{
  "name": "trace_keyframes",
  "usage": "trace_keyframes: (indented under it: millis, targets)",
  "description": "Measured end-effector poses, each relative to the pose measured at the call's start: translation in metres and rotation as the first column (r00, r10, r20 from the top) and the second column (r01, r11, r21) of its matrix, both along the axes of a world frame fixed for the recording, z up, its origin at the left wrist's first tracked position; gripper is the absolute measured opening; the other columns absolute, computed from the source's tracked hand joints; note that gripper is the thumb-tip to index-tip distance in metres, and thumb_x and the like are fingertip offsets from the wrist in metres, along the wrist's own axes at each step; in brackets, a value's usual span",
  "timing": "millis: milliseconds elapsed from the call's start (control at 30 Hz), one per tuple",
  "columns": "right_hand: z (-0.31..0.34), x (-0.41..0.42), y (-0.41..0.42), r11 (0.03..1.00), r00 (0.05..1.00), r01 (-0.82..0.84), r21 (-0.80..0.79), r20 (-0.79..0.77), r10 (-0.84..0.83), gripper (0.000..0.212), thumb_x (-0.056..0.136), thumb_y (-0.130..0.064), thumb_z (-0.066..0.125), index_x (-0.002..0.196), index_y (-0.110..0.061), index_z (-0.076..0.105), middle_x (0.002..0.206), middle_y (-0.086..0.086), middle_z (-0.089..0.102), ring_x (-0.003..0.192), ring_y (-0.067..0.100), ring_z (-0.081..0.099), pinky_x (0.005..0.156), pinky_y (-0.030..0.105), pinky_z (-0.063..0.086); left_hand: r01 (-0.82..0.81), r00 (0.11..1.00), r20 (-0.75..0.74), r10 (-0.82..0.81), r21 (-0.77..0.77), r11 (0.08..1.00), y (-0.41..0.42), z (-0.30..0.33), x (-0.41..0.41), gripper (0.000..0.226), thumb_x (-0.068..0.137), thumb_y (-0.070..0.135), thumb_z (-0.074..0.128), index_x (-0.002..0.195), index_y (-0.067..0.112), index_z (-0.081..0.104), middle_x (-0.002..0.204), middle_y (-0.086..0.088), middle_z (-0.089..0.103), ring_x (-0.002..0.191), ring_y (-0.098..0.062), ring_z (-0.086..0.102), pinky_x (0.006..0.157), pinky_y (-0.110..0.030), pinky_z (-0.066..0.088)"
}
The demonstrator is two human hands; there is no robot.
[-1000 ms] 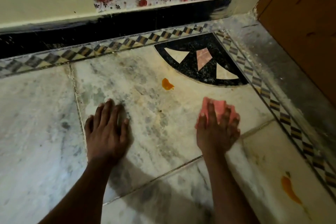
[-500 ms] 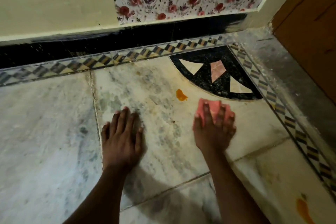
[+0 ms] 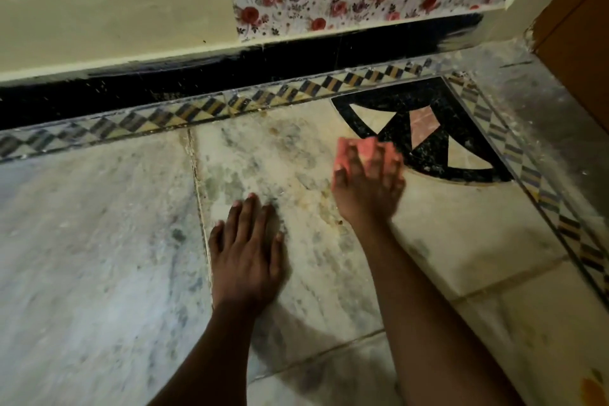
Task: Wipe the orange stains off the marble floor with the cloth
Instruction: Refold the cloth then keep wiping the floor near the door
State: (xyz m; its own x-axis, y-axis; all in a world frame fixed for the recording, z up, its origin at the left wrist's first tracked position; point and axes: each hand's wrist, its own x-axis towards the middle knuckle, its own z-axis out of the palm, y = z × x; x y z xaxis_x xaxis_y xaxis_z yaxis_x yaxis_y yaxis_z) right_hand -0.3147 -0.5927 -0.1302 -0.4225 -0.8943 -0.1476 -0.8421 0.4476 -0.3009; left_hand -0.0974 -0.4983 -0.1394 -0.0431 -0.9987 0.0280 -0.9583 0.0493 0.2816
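On the floor point(image 3: 99, 241), the left hand point(image 3: 245, 257) lies flat with its fingers straight, holding nothing. The right hand point(image 3: 367, 184) presses the pink cloth point(image 3: 365, 147) down with spread fingers, just beside the black corner tile point(image 3: 428, 155). The cloth and that hand look blurry. An orange stain point(image 3: 593, 391) sits far off at the bottom right corner.

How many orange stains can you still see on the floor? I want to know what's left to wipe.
1: an orange stain at the bottom right corner, partly cut off by the frame edge. Another may be hidden under the pink cloth that the right hand presses beside the black inlay.
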Motion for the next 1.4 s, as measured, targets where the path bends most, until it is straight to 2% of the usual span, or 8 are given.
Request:
trace_keyframes:
  millis: [167,400,633,867,1133,1267,1333,1400]
  targets:
    - [0.002,0.004,0.080,0.887,0.878,-0.460,-0.036,-0.168,0.448,0.060,0.105,-0.069,0.018,0.162,-0.063,0.003,0.180,-0.010,-0.007,0.166,0.027,-0.007,0.127,0.053,0.019,0.006,1.000,0.002,-0.006,0.018,1.000,-0.001,0.004,0.000,0.065,0.104,0.055,0.026,0.165,0.034,0.026,0.176,0.006,0.012,0.163,-0.017,0.009,0.129,-0.048,0.015]
    - [0.006,-0.010,-0.016,1.000,1.000,0.012,0.020,-0.027,-0.011,0.063,0.103,-0.071,0.018,0.162,-0.060,0.000,0.180,-0.003,-0.010,0.164,0.037,-0.013,0.130,0.063,0.006,0.006,1.000,-0.010,-0.005,0.020,1.000,0.000,0.003,0.000,0.064,0.105,0.054,0.028,0.165,0.035,0.024,0.177,0.007,0.011,0.164,-0.015,0.005,0.130,-0.047,0.012]
    - [0.011,0.021,0.072,0.799,0.788,-0.599,-0.051,-0.213,0.577,0.057,0.107,-0.066,0.018,0.161,-0.064,0.001,0.180,-0.010,-0.007,0.166,0.030,-0.007,0.128,0.053,0.018,-0.017,1.000,-0.023,0.017,0.009,1.000,0.001,0.007,-0.001,0.064,0.104,0.053,0.032,0.164,0.032,0.030,0.177,0.003,0.013,0.163,-0.016,0.013,0.130,-0.045,0.014]
    - [0.004,-0.026,-0.054,0.994,0.994,0.103,-0.042,-0.030,-0.105,0.063,0.103,-0.071,0.017,0.162,-0.059,0.002,0.180,0.002,-0.006,0.164,0.040,-0.009,0.130,0.064,0.007,-0.053,0.999,0.012,0.053,0.049,0.997,0.000,0.004,-0.002,0.068,0.105,0.059,0.028,0.167,0.034,0.014,0.177,0.006,-0.001,0.163,-0.013,-0.008,0.132,-0.048,0.002]
    - [0.010,-0.047,0.052,0.568,0.555,-0.822,-0.049,-0.293,0.779,0.052,0.110,-0.058,0.028,0.161,-0.062,0.017,0.180,-0.008,0.007,0.167,0.026,0.002,0.127,0.044,0.020,-0.054,0.998,0.011,0.054,0.004,0.999,0.000,0.007,-0.004,0.068,0.101,0.055,0.036,0.163,0.029,0.034,0.176,0.004,0.015,0.163,-0.019,0.013,0.130,-0.050,0.013]
    - [-0.003,-0.104,-0.004,0.963,0.935,-0.264,-0.049,-0.260,0.243,0.058,0.109,-0.062,0.017,0.166,-0.051,0.019,0.179,0.006,0.014,0.165,0.039,0.010,0.126,0.063,0.027,-0.041,0.998,0.039,0.040,0.033,0.999,-0.002,0.004,-0.002,0.069,0.101,0.057,0.030,0.164,0.028,0.031,0.176,0.002,0.014,0.163,-0.021,0.011,0.130,-0.052,0.013]
    - [0.005,-0.077,-0.063,0.987,0.986,0.155,-0.035,-0.052,-0.157,0.062,0.105,-0.067,0.019,0.165,-0.053,0.011,0.180,0.005,0.001,0.165,0.039,-0.004,0.130,0.064,0.009,-0.045,0.998,0.054,0.043,0.036,0.998,-0.002,0.002,-0.003,0.070,0.101,0.056,0.031,0.165,0.028,0.029,0.177,0.001,0.013,0.164,-0.021,0.010,0.130,-0.052,0.013]
    - [0.009,-0.023,-0.111,0.992,0.991,0.128,-0.017,0.030,-0.128,0.063,0.105,-0.064,0.026,0.164,-0.056,0.007,0.180,0.002,-0.010,0.164,0.039,-0.015,0.130,0.064,-0.001,-0.046,0.997,0.061,0.045,0.026,0.999,-0.002,0.001,-0.003,0.070,0.101,0.056,0.032,0.165,0.029,0.027,0.177,0.002,0.011,0.164,-0.021,0.009,0.130,-0.052,0.012]
